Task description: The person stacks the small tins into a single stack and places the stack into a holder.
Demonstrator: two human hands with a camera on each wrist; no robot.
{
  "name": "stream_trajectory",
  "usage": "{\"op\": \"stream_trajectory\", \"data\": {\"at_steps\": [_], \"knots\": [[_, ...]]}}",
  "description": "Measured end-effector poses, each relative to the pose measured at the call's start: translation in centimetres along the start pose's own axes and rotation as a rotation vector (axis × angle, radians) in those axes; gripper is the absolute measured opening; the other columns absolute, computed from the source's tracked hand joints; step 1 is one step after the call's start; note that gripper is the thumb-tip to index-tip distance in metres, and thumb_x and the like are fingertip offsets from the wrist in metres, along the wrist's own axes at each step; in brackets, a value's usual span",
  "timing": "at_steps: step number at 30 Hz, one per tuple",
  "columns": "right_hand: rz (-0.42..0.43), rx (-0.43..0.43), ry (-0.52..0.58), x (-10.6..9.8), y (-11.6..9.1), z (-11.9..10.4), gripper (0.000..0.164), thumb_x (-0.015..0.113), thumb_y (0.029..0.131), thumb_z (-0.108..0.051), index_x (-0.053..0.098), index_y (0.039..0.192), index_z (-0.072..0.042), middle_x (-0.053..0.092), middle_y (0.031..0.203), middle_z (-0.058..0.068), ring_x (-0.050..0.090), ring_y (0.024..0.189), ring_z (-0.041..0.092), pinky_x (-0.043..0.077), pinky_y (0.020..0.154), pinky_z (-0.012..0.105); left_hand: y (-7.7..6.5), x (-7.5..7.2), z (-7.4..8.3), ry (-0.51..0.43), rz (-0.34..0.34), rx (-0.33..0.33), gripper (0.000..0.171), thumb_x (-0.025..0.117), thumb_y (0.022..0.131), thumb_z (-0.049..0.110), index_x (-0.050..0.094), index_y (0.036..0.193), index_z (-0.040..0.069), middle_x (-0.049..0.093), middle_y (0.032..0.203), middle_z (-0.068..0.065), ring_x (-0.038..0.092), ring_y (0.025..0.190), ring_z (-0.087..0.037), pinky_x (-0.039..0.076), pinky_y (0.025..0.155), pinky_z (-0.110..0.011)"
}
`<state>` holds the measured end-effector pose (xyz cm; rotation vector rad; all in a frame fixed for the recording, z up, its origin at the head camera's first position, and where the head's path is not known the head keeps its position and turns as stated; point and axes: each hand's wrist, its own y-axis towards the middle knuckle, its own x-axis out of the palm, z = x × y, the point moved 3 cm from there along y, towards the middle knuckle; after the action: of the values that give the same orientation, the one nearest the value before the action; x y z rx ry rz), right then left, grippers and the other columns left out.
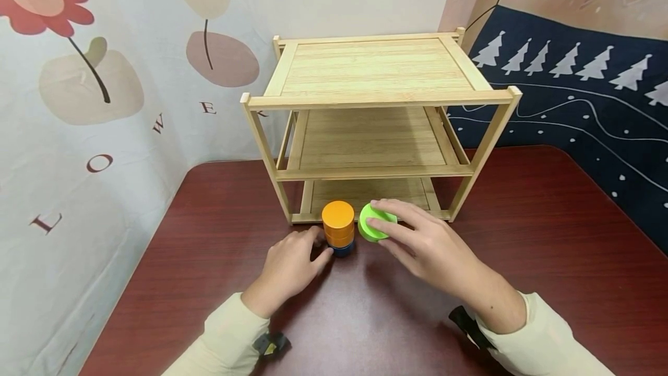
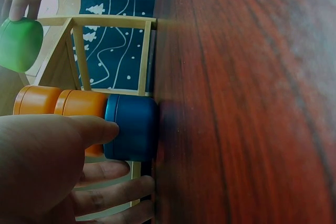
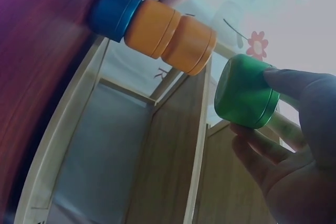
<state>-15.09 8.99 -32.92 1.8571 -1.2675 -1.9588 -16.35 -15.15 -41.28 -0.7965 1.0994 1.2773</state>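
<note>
Two orange tins [image 1: 338, 215] are stacked on a dark blue tin [image 2: 131, 128], which stands on the table. At the stack's left side is my left hand [image 1: 292, 266], its thumb and fingers about the blue tin near the bottom. The thumb tip touches the blue tin by its upper seam in the left wrist view. My right hand [image 1: 425, 245] holds a bright green tin [image 3: 247, 92] between thumb and fingers, tilted and raised. It hangs to the right of the stack, apart from it, near the height of the upper orange tin.
Just behind the tins stands a three-tier wooden rack [image 1: 378, 99], its lower front rail close to them. The dark red table [image 1: 209, 219] reaches out on both sides of it. A flower-patterned cloth [image 1: 130, 97] hangs at the left, and a navy tree-patterned cloth [image 1: 574, 97] at the right.
</note>
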Motion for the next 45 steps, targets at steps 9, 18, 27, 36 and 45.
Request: {"op": "stream_trajectory", "data": {"at_steps": [9, 18, 27, 36, 45], "knots": [[0.039, -0.042, 0.000, -0.5, 0.4, -0.9, 0.030, 0.068, 0.096, -0.017, 0.069, 0.126, -0.011, 0.063, 0.133, 0.013, 0.064, 0.119, 0.030, 0.055, 0.094, 0.041, 0.0, 0.0, 0.0, -0.002, -0.003, -0.005, 0.033, 0.069, 0.092, 0.044, 0.067, 0.114, 0.020, 0.073, 0.103, 0.006, 0.069, 0.099, -0.022, 0.055, 0.074, -0.050], [0.059, -0.068, 0.008, -1.2, 0.5, -2.0, 0.032, 0.051, 0.104, -0.028, 0.071, 0.123, -0.010, 0.063, 0.131, 0.014, 0.063, 0.119, 0.032, 0.051, 0.101, 0.037, 0.0, -0.2, 0.1, -0.009, -0.004, -0.004, 0.033, 0.069, 0.092, 0.044, 0.067, 0.115, 0.021, 0.074, 0.105, 0.006, 0.068, 0.100, -0.022, 0.055, 0.075, -0.050], [0.123, -0.116, 0.018, -1.2, 1.0, -2.2, 0.031, 0.052, 0.104, -0.025, 0.071, 0.122, -0.009, 0.065, 0.129, 0.015, 0.064, 0.116, 0.032, 0.051, 0.102, 0.034, -0.1, 0.0, 0.1, -0.007, -0.011, 0.000, 0.035, 0.069, 0.091, 0.045, 0.068, 0.116, 0.021, 0.073, 0.105, 0.006, 0.068, 0.099, -0.022, 0.055, 0.074, -0.049], [0.061, -0.085, 0.005, -0.9, 1.2, -1.9, 0.031, 0.053, 0.103, -0.026, 0.070, 0.124, -0.011, 0.063, 0.132, 0.014, 0.064, 0.119, 0.033, 0.053, 0.098, 0.040, -0.1, -0.1, 0.1, -0.016, -0.005, 0.001, 0.034, 0.069, 0.092, 0.045, 0.068, 0.116, 0.021, 0.073, 0.105, 0.006, 0.068, 0.100, -0.021, 0.055, 0.075, -0.049], [0.056, -0.087, 0.011, -0.8, 1.5, -1.9, 0.031, 0.053, 0.103, -0.025, 0.070, 0.124, -0.009, 0.063, 0.132, 0.015, 0.063, 0.120, 0.034, 0.051, 0.102, 0.040, -0.1, -0.1, 0.1, -0.012, -0.012, -0.006, 0.034, 0.069, 0.092, 0.046, 0.067, 0.116, 0.021, 0.073, 0.106, 0.006, 0.068, 0.101, -0.022, 0.055, 0.075, -0.050]]}}
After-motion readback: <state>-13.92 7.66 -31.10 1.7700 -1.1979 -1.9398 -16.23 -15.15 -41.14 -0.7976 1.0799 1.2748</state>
